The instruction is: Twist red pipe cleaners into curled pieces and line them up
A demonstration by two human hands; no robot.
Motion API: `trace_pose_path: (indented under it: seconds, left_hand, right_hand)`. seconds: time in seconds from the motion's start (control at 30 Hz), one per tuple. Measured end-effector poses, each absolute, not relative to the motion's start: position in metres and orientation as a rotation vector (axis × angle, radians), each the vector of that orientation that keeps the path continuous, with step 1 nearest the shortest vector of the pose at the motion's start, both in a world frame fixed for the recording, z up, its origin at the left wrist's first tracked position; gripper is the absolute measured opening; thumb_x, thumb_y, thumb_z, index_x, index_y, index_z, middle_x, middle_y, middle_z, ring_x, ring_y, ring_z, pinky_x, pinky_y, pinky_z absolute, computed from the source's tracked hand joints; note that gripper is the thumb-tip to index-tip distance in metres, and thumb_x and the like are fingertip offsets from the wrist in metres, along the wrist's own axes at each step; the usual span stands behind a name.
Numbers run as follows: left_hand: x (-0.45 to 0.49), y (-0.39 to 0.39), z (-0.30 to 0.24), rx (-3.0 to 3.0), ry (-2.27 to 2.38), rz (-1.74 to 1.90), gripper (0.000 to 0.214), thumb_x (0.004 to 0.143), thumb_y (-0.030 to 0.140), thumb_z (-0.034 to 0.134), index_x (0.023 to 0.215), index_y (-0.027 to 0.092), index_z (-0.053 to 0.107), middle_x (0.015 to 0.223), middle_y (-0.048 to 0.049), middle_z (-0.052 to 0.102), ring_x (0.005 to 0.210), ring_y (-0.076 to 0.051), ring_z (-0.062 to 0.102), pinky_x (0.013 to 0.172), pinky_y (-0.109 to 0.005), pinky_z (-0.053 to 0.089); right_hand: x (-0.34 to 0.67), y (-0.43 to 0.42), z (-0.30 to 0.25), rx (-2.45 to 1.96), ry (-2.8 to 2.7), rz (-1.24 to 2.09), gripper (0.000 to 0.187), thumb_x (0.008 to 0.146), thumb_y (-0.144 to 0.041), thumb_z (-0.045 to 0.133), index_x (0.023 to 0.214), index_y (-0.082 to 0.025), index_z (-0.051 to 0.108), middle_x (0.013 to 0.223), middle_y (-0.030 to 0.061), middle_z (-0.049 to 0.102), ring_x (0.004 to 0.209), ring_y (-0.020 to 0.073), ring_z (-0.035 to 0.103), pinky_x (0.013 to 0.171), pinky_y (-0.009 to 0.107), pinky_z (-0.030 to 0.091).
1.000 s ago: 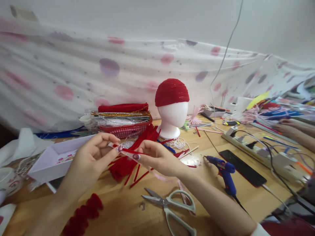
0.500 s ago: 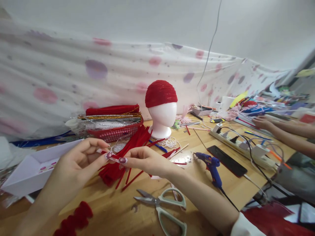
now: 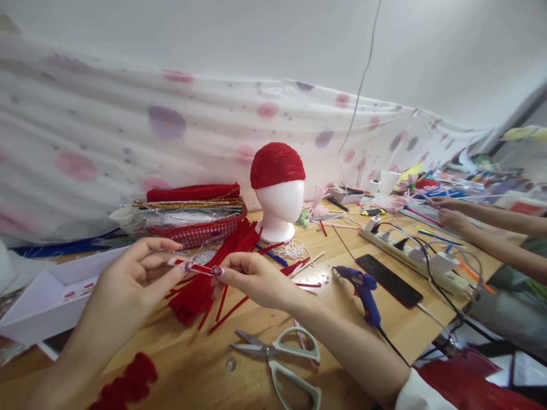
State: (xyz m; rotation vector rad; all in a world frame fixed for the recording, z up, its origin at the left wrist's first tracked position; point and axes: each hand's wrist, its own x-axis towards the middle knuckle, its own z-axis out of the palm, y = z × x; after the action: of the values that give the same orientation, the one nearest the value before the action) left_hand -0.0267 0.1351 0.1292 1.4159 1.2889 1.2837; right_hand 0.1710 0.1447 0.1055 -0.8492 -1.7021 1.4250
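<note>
Between my two hands, above the table, stretches a short narrow strip (image 3: 201, 268), red with pale edges. My left hand (image 3: 133, 285) pinches its left part between thumb and fingers, and my right hand (image 3: 256, 279) grips the right end the same way. What the strip is made of I cannot make out. Under and behind the fingers lies a bundle of red pipe cleaners (image 3: 228, 250). Behind it stands a white foam head (image 3: 280, 205) wearing a red ribbed cap (image 3: 277, 165). Scissors (image 3: 273, 353) lie spread on the table below my right hand.
A blue glue gun (image 3: 361, 287), a phone (image 3: 388, 279) and a power strip (image 3: 405, 259) with cables are at the right. A white box (image 3: 55, 302) and a red basket (image 3: 205, 230) stand left. A co-worker's hands (image 3: 453, 213) hold something at far right.
My hands have drawn slightly apart, so more of the strip's red face shows between them. The view has shifted a little. The co-worker's hands have moved slightly.
</note>
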Motion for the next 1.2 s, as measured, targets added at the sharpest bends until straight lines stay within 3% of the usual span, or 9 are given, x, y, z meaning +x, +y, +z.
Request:
trace_pose_path:
  seconds: [0.27,0.47,0.6,0.87,1.07,1.2]
  left_hand:
    - [-0.008,0.13,0.129,0.934,1.07,1.39,0.047,0.054,0.014,0.084,0.097,0.02,0.064,0.077,0.003,0.074,0.065,-0.014,0.071,0.058,-0.019,0.058]
    - [-0.001,0.131,0.118,0.63,0.885,1.35,0.02,0.062,0.007,0.08,0.077,0.017,0.071,0.082,-0.0006,0.077,0.074,-0.015,0.072,0.069,-0.02,0.062]
    - [0.001,0.134,0.111,0.609,0.832,1.38,0.017,0.062,0.009,0.082,0.074,0.017,0.072,0.08,-0.0005,0.077,0.072,-0.015,0.073,0.067,-0.022,0.063]
    - [0.003,0.135,0.115,0.536,0.928,1.435,0.015,0.071,0.001,0.068,0.07,0.016,0.071,0.076,-0.0025,0.076,0.066,-0.013,0.072,0.061,-0.021,0.062]
    - [0.002,0.137,0.111,0.563,0.912,1.467,0.016,0.07,0.001,0.069,0.073,0.016,0.071,0.075,-0.002,0.076,0.069,-0.015,0.073,0.061,-0.022,0.063]
    - [0.003,0.138,0.111,0.516,0.894,1.508,0.02,0.074,-0.001,0.063,0.075,0.016,0.072,0.074,-0.0014,0.076,0.067,-0.013,0.073,0.06,-0.018,0.062]
  right_hand:
    - [0.166,0.14,0.108,-0.793,-1.608,1.433,0.037,0.08,-0.053,0.069,0.071,-0.018,0.064,0.067,0.0002,0.067,0.074,0.0153,0.063,0.077,0.03,0.047]
    - [0.164,0.139,0.109,-0.795,-1.566,1.453,0.039,0.076,-0.056,0.071,0.069,-0.019,0.063,0.064,-0.0013,0.065,0.069,0.0144,0.062,0.075,0.029,0.047]
    - [0.165,0.142,0.107,-0.836,-1.582,1.461,0.042,0.074,-0.058,0.072,0.068,-0.018,0.062,0.063,-0.0018,0.063,0.066,0.0134,0.058,0.072,0.029,0.046]
    - [0.165,0.142,0.103,-0.869,-1.616,1.41,0.036,0.08,-0.049,0.07,0.071,-0.016,0.062,0.068,-0.001,0.062,0.062,0.0098,0.05,0.059,0.024,0.036]
    - [0.159,0.14,0.094,-0.783,-1.517,1.41,0.034,0.081,-0.042,0.072,0.093,-0.02,0.049,0.064,-0.0074,0.055,0.059,0.0091,0.054,0.055,0.021,0.039]
    - [0.156,0.139,0.092,-0.737,-1.514,1.449,0.026,0.088,-0.036,0.065,0.1,-0.021,0.047,0.068,-0.0053,0.059,0.065,0.0108,0.06,0.06,0.023,0.045]
